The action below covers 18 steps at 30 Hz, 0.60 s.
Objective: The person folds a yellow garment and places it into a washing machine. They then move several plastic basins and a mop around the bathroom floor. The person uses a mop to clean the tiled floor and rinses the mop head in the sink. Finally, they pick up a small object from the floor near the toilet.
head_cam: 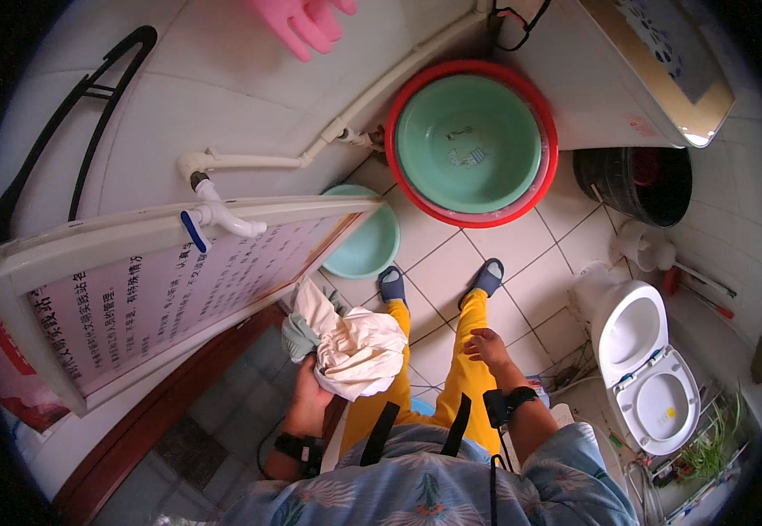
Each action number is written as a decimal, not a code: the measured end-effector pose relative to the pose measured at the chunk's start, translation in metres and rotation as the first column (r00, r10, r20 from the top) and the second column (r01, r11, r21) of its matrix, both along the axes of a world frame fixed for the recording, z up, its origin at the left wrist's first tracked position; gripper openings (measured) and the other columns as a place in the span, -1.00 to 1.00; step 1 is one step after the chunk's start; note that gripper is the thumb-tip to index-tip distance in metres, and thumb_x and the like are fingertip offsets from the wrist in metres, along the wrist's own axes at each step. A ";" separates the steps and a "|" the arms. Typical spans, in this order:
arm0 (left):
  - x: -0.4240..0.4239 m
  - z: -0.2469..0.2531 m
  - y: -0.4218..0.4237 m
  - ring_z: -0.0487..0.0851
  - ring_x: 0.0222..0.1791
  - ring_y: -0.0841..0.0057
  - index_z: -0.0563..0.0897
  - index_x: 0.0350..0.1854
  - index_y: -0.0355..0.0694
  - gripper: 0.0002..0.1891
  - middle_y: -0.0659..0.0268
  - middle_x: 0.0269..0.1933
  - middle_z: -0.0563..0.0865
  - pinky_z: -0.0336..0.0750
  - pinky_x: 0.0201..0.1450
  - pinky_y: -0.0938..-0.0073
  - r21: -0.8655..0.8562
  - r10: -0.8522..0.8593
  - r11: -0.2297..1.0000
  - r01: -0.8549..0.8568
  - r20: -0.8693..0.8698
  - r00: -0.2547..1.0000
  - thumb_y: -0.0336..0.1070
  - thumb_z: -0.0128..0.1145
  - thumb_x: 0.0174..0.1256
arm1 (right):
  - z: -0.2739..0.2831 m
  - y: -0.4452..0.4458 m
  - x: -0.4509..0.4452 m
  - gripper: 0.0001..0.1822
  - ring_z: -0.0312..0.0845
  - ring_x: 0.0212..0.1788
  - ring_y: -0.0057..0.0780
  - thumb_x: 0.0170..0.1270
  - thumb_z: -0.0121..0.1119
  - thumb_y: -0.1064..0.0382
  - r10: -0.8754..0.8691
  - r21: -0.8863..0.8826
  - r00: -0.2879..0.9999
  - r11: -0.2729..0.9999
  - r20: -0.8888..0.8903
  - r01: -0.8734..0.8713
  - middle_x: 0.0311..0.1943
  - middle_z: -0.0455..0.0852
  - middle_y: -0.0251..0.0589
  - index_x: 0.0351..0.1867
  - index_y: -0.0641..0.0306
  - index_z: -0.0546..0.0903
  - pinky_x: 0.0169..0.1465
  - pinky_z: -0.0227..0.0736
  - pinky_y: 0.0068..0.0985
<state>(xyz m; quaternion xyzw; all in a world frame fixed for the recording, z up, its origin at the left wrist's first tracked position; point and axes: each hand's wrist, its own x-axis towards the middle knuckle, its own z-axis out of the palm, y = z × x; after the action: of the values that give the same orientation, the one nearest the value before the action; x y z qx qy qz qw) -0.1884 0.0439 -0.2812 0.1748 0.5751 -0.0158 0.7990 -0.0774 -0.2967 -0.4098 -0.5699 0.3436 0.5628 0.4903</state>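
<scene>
My left hand (314, 384) grips a bunched cream cloth (362, 348) from below, beside my left thigh. A grey-green cloth (300, 334) is bundled with it and hangs at its left side. My right hand (488, 348) is held above my right knee, fingers loosely bent and apart, with nothing in it. Beyond my feet stands a green plastic basin (469, 144), nested in a red plastic basin (390, 141). A smaller green basin (364, 240) rests on the floor to the left, partly hidden by a framed board.
The framed board (177, 302) with printed writing juts in at left, under a white plastic tap (223, 217). At right are a toilet (630, 329) with raised lid, a toilet brush (703, 276) and a dark bucket (617, 181). A pink rubber glove (305, 26) hangs above.
</scene>
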 end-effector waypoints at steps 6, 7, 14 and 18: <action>0.013 0.007 -0.010 0.41 0.16 0.21 0.35 0.18 -0.29 -0.53 0.11 0.18 0.44 0.28 0.23 0.17 0.033 -0.082 0.996 0.082 0.000 0.997 -0.10 -0.30 0.35 | -0.002 -0.004 -0.001 -0.69 0.59 -0.46 -0.42 0.19 -0.05 0.33 -0.085 -0.013 0.992 0.996 0.095 0.087 -0.39 0.64 -0.15 -0.02 0.33 0.41 -0.44 0.48 -0.52; 0.014 0.008 -0.011 0.41 0.16 0.19 0.35 0.18 -0.27 -0.53 0.10 0.17 0.44 0.28 0.23 0.16 0.038 -0.089 0.995 0.090 -0.016 0.996 -0.09 -0.30 0.35 | 0.000 -0.007 -0.001 -0.69 0.59 -0.46 -0.41 0.19 -0.05 0.33 -0.074 -0.041 0.993 0.996 0.095 0.078 -0.40 0.64 -0.15 -0.02 0.33 0.41 -0.44 0.48 -0.51; 0.018 0.008 -0.019 0.39 0.18 0.25 0.34 0.18 -0.30 -0.53 0.13 0.20 0.41 0.26 0.25 0.21 0.012 -0.109 0.994 0.109 -0.006 0.994 -0.10 -0.32 0.38 | -0.008 -0.058 -0.019 -0.67 0.60 -0.44 -0.34 0.18 -0.05 0.34 -0.083 -0.157 0.992 0.983 0.095 0.098 -0.37 0.64 -0.10 0.00 0.33 0.42 -0.43 0.50 -0.45; 0.040 0.019 -0.029 0.39 0.19 0.25 0.34 0.19 -0.29 -0.52 0.14 0.20 0.42 0.26 0.25 0.21 0.010 -0.143 0.990 0.143 -0.005 0.990 -0.08 -0.31 0.36 | -0.014 -0.084 -0.032 -0.64 0.61 -0.41 -0.31 0.17 -0.04 0.35 -0.030 -0.220 0.996 0.974 0.089 0.049 -0.35 0.63 -0.08 0.02 0.36 0.39 -0.39 0.52 -0.42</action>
<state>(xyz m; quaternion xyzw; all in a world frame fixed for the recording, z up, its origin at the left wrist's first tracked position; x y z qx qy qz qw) -0.1486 0.0146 -0.2620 0.2196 0.5628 -0.0706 0.7938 -0.1096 -0.3807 -0.4237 -0.6375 0.3942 0.4864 0.4490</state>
